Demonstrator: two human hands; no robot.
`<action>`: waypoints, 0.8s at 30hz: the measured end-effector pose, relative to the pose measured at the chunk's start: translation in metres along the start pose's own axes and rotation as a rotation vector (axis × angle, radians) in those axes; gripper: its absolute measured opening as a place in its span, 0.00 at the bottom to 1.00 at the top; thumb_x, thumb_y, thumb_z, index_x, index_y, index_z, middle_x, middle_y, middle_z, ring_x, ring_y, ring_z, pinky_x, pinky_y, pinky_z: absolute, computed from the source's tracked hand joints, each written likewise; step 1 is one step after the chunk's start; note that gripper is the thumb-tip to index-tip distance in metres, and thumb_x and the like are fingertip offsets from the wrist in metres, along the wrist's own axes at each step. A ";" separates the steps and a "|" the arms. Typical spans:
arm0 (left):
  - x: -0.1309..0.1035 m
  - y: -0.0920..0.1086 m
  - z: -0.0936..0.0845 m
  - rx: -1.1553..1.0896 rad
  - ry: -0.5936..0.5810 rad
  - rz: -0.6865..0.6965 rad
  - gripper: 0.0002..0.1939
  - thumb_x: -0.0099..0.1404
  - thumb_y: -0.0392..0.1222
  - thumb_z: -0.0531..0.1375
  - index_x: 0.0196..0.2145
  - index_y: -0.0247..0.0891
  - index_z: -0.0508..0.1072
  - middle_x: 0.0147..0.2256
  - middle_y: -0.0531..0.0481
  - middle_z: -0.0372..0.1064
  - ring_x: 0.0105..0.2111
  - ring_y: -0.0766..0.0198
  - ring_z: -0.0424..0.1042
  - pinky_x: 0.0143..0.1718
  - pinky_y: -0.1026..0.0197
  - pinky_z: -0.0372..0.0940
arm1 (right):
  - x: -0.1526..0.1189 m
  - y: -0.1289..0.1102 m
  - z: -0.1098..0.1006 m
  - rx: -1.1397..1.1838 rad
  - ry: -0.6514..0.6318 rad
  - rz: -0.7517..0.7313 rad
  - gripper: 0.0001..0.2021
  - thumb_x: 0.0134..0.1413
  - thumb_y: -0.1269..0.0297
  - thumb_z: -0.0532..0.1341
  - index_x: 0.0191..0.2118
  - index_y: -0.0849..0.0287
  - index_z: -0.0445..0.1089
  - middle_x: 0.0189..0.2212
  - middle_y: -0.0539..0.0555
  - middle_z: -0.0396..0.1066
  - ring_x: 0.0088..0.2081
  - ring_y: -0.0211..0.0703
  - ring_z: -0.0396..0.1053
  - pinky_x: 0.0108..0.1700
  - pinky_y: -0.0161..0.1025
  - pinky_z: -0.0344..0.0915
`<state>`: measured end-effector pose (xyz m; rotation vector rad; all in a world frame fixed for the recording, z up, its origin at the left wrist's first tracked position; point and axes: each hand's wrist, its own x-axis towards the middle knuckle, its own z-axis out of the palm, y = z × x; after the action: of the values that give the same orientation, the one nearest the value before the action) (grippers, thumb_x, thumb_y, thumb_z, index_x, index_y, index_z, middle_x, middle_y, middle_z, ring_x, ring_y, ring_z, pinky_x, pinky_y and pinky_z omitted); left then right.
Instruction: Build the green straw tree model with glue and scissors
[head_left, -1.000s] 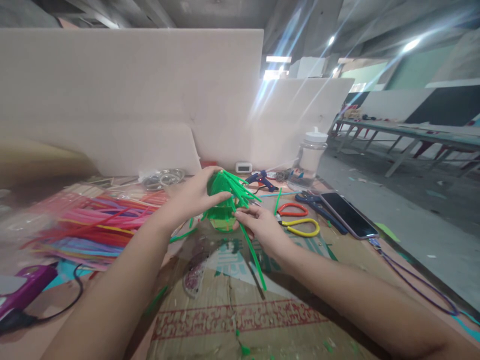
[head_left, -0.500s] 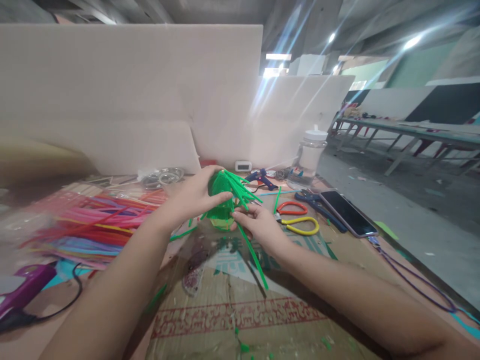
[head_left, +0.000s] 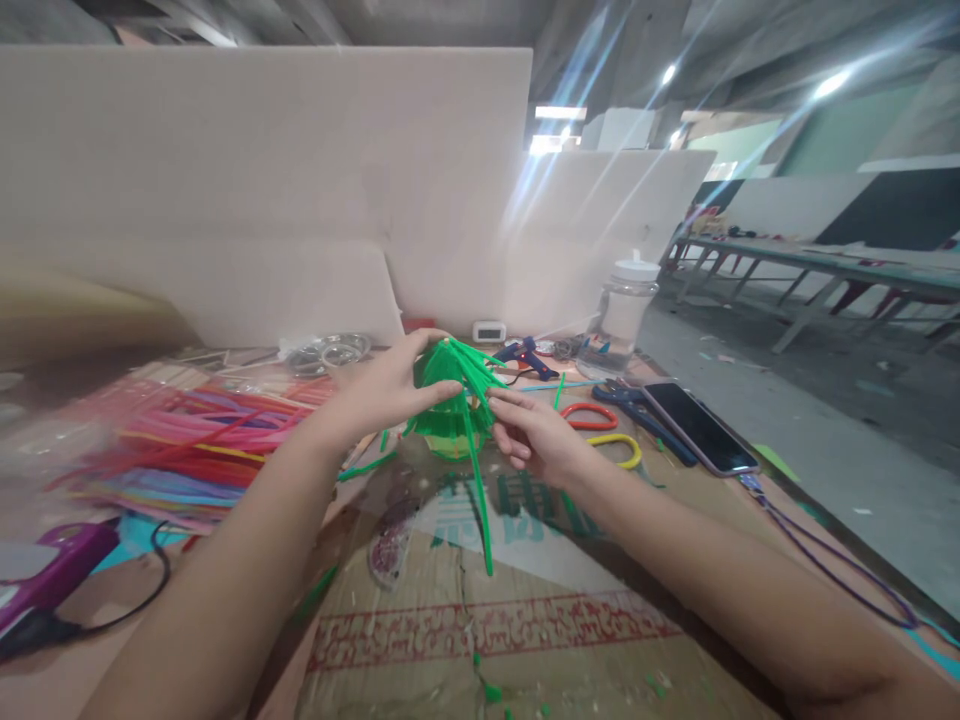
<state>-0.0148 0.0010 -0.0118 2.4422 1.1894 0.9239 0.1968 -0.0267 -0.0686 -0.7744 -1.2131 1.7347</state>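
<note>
My left hand (head_left: 397, 388) is closed around the far left side of a cone-shaped bundle of green pipe cleaners (head_left: 448, 372), thumb across its front. The strands fan down from a peak, over a yellowish-green base (head_left: 448, 447). One long green strand (head_left: 480, 510) hangs out toward me over the cardboard. My right hand (head_left: 536, 432) is at the right side of the cone, thumb and index finger pinched at the end of a green pipe cleaner, the other fingers curled loosely. The exact pinch point is partly hidden.
Colourful pipe cleaners (head_left: 202, 430) lie left, near a purple glue gun (head_left: 60, 570). Right are scissors with red and yellow handles (head_left: 619, 450), dark pliers (head_left: 652, 420), a phone (head_left: 699, 428) and a water bottle (head_left: 621, 315). A blue glue gun (head_left: 529, 357) lies behind. Cardboard (head_left: 420, 660) covers the front.
My right hand has moved slightly right and up, off the long hanging strand to the cone's right side. That strand now hangs more steeply. My left hand keeps its hold.
</note>
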 end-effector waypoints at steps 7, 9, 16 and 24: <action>-0.001 0.002 0.000 0.042 -0.017 0.048 0.31 0.63 0.56 0.60 0.58 0.39 0.61 0.55 0.42 0.66 0.53 0.51 0.67 0.53 0.49 0.63 | 0.003 0.001 -0.007 0.067 -0.204 0.052 0.18 0.52 0.54 0.66 0.33 0.53 0.54 0.08 0.36 0.58 0.10 0.29 0.39 0.11 0.26 0.46; -0.001 0.002 0.000 0.031 -0.022 0.062 0.30 0.63 0.56 0.60 0.58 0.39 0.61 0.54 0.43 0.66 0.52 0.51 0.68 0.53 0.50 0.63 | 0.003 0.000 -0.009 0.063 -0.263 0.065 0.17 0.54 0.54 0.64 0.32 0.53 0.53 0.08 0.36 0.56 0.09 0.30 0.38 0.11 0.26 0.45; -0.001 0.004 -0.001 0.037 -0.033 0.041 0.31 0.62 0.56 0.61 0.58 0.39 0.61 0.55 0.43 0.66 0.54 0.51 0.67 0.53 0.50 0.63 | 0.004 0.000 -0.012 0.079 -0.327 0.080 0.17 0.56 0.55 0.63 0.32 0.52 0.52 0.08 0.36 0.55 0.09 0.30 0.36 0.11 0.27 0.43; 0.000 0.003 -0.001 0.051 -0.037 0.080 0.29 0.64 0.54 0.60 0.58 0.40 0.61 0.54 0.44 0.67 0.52 0.54 0.68 0.52 0.53 0.63 | 0.002 0.001 -0.009 0.071 -0.288 0.065 0.17 0.55 0.54 0.64 0.32 0.52 0.52 0.07 0.36 0.55 0.10 0.30 0.37 0.12 0.26 0.45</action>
<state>-0.0134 -0.0012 -0.0100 2.5527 1.1232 0.8759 0.2029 -0.0210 -0.0722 -0.5397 -1.3181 1.9822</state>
